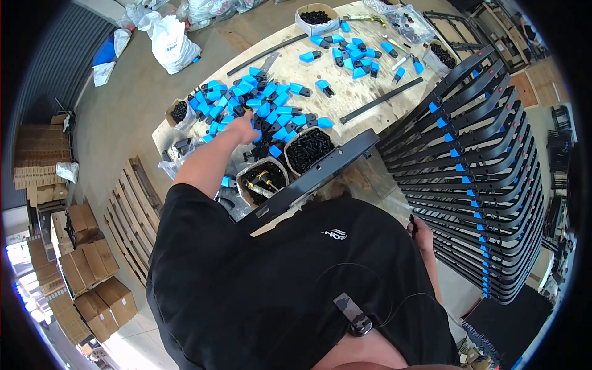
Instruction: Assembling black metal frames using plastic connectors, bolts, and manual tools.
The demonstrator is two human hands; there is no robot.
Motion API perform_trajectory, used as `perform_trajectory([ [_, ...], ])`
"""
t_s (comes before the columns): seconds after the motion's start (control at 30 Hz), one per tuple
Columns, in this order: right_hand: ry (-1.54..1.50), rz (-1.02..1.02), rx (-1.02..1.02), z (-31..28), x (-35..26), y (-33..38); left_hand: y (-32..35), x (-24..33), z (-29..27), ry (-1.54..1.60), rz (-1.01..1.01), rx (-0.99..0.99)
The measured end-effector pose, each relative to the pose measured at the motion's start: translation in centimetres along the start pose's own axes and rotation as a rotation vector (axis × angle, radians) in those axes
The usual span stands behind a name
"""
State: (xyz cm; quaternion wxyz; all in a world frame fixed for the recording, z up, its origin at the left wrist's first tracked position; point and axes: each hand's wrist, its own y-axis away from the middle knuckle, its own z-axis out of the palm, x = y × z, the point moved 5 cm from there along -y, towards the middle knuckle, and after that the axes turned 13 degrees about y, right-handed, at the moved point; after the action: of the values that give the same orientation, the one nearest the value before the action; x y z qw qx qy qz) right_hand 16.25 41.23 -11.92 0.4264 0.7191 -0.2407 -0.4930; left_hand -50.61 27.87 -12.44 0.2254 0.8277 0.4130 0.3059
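Note:
My left hand reaches out over a wooden table and presses down into a heap of blue-and-black plastic parts. Its fingers curl among them, and I cannot tell whether they grip one. My right hand hangs low at my right side, next to a stack of black metal frames fitted with blue clips. It is closed around a small dark thing, which is mostly hidden. A long black frame bar lies across the table edge in front of my black shirt.
A tub of black screws and a tub with tools sit by the bar. More blue parts, a black strip and another screw tub lie farther off. Cardboard boxes, pallets and white bags stand on the floor to the left.

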Motion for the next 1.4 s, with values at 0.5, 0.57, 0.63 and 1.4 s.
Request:
perform_trajectory([
  [0.5, 0.018, -0.014, -0.064, 4.0, -2.1, 1.1, -1.6, -2.3, 2.7, 0.154, -0.054, 0.11],
  [0.57, 0.0, -0.031, -0.096, 4.0, -2.5, 1.0, 0.0, -3.0, 1.6, 0.547, -0.042, 0.0],
  [0.63, -0.017, -0.05, -0.138, 4.3, -3.4, 0.9, 2.6, -2.8, 0.1, 1.145, 0.026, -0.17],
  [1.4, 0.288, -0.183, -0.839, 7.8, -18.0, -10.4, 25.4, 15.3, 16.1, 1.558, -0.126, 0.268],
])
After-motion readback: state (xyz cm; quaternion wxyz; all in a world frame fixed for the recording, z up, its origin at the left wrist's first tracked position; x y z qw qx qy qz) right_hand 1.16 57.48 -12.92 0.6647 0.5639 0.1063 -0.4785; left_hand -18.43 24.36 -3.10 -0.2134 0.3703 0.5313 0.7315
